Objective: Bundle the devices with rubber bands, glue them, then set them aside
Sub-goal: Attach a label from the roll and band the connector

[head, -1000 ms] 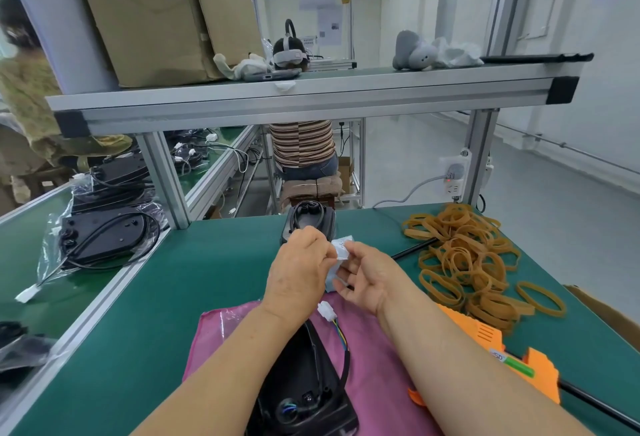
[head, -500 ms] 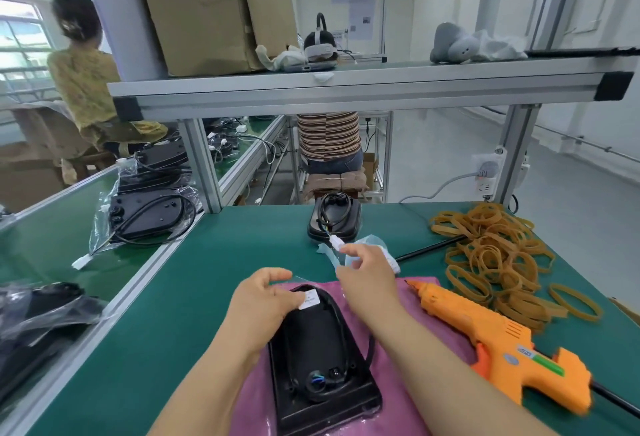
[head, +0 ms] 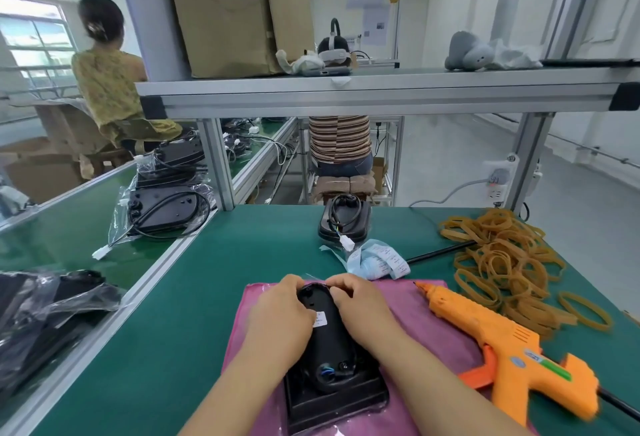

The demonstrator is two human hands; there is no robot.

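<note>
A black device (head: 329, 349) lies on a pink cloth (head: 426, 318) at the near edge of the green table. My left hand (head: 280, 314) grips its left side and my right hand (head: 360, 307) grips its right side, fingers curled over the far end. A small white label (head: 319, 318) sits on the device between my hands. An orange glue gun (head: 505, 349) lies on the cloth to the right. A heap of tan rubber bands (head: 502, 255) is spread at the far right. A second black device (head: 344, 221) with a wound cable stands at the table's far edge.
A strip of blue-white labels (head: 377, 262) lies beyond the cloth. Bagged black devices (head: 162, 207) sit on the left bench, more bags (head: 45, 311) nearer. An aluminium shelf (head: 381, 92) spans overhead on posts. A power strip (head: 497, 181) hangs by the right post. Two people sit beyond.
Both hands came down from the label strip onto the device; the label strip now lies on the table and the label sits on the device. My view shifted right.
</note>
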